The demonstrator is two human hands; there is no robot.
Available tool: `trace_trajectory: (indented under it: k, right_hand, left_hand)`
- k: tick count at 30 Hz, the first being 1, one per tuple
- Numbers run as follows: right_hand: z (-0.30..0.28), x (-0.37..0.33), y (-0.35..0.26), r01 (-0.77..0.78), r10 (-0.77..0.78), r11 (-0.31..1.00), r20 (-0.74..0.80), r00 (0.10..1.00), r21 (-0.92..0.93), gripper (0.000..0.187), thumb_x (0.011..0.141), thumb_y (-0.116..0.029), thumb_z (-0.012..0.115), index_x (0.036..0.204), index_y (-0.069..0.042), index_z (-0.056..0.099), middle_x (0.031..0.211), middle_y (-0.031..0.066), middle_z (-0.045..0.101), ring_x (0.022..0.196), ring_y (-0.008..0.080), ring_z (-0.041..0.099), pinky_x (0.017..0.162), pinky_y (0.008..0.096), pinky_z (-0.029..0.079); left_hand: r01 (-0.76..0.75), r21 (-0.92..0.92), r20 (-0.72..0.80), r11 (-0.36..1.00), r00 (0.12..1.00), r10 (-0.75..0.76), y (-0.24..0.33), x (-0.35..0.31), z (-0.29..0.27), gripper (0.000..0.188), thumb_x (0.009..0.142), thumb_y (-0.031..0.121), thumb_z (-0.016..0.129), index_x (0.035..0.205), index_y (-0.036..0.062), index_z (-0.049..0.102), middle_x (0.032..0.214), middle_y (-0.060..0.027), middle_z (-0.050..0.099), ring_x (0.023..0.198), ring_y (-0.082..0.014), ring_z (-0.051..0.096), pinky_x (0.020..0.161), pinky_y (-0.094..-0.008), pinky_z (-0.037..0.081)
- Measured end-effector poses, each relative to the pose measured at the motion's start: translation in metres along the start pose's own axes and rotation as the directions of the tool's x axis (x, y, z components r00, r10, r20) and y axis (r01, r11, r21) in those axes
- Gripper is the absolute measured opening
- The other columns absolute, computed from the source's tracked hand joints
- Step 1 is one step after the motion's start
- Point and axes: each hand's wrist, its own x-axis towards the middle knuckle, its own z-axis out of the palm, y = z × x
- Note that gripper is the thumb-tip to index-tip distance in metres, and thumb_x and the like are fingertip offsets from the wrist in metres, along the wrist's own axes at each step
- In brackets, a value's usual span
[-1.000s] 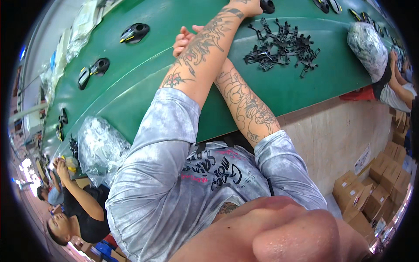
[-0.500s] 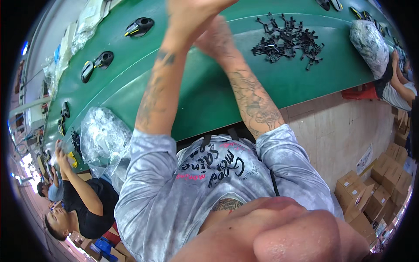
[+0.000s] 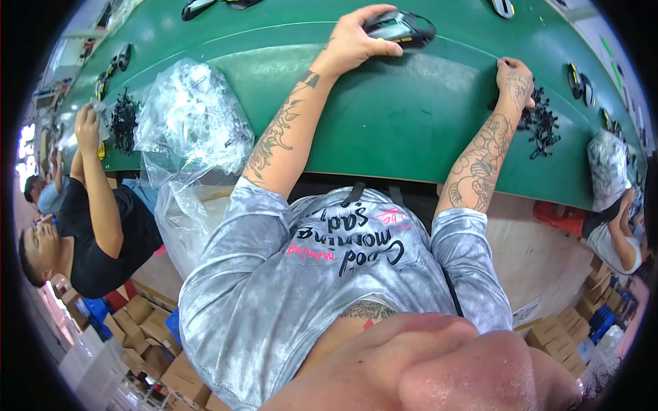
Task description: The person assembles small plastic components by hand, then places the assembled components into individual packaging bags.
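My left hand (image 3: 358, 42) grips the near-left end of a glossy black-and-grey plastic shell (image 3: 401, 31) with small yellow marks. Thumb and fingers lie on either side of it, at the far middle of the green work surface (image 3: 411, 123). Over to the right, my right hand (image 3: 515, 81) is curled at the edge of a tangled pile of small black plastic parts (image 3: 543, 130). Its fingers are bent inward, and whatever they pinch is hidden. Part of the pile is covered by this hand.
A clear plastic bag of parts (image 3: 195, 113) sits left of my left arm, near another dark pile (image 3: 125, 120). More shells (image 3: 581, 83) lie along the surface at right. Co-workers sit at both sides, one in a black top (image 3: 113, 226). Cardboard boxes (image 3: 558, 335) stand below.
My hands, close together and blurred before, are now apart. The left grips the shell; the right has gone over to the black parts. The whole view has shifted.
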Motion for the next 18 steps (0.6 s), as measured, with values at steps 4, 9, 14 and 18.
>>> trace_trajectory:
  k: [4, 9, 14, 18]
  right_hand:
    - [0.009, -0.001, -0.003, 0.122, -0.092, 0.978, -0.173, 0.981, 0.171, 0.028, 0.092, -0.039, 0.07, 0.109, -0.019, 0.081, 0.098, 0.0075, 0.078, 0.1, 0.0269, 0.07, 0.093, 0.0456, 0.04]
    - [0.01, -0.048, -0.043, 0.455, -0.3, 0.105, -0.408, 0.862, 0.884, 0.014, 0.085, 0.002, 0.079, 0.097, 0.001, 0.074, 0.086, 0.0075, 0.073, 0.076, 0.0124, 0.068, 0.066, 0.0227, 0.053]
    - [0.031, -0.086, -0.075, -0.079, -0.625, -0.365, -0.181, 0.759, 0.928, 0.028, 0.087, 0.007, 0.076, 0.112, 0.005, 0.063, 0.096, 0.0124, 0.072, 0.084, 0.0169, 0.07, 0.071, 0.0251, 0.055]
    - [0.042, -0.102, -0.087, -0.01, -0.651, -0.058, -0.03, 0.759, 0.998, 0.036, 0.089, 0.004, 0.075, 0.121, 0.006, 0.059, 0.1, 0.013, 0.071, 0.087, 0.0158, 0.069, 0.077, 0.0261, 0.056]
  left_hand:
    - [0.113, -0.11, 0.145, 0.987, 0.985, -0.097, 0.0, -0.007, -0.013, 0.078, 0.064, 0.012, 0.093, 0.136, 0.0053, 0.063, 0.121, -0.0095, 0.068, 0.11, -0.0199, 0.064, 0.1, -0.0326, 0.051]
    - [0.163, -0.347, 0.259, 0.923, 0.963, -0.073, -0.001, -0.009, -0.009, 0.088, 0.071, 0.009, 0.089, 0.149, 0.0048, 0.048, 0.131, -0.0116, 0.06, 0.123, -0.021, 0.057, 0.109, -0.0329, 0.046]
    - [0.137, -0.068, 0.055, 0.988, 0.99, -0.134, -0.006, -0.01, 0.001, 0.096, 0.064, -0.001, 0.09, 0.149, 0.0047, 0.046, 0.127, -0.0137, 0.061, 0.119, -0.0238, 0.06, 0.104, -0.0346, 0.05]
    - [0.132, 0.065, 0.017, 0.989, 0.991, -0.133, -0.006, -0.012, 0.006, 0.097, 0.063, -0.008, 0.089, 0.15, 0.0046, 0.046, 0.126, -0.0135, 0.063, 0.112, -0.0219, 0.065, 0.098, -0.0327, 0.055]
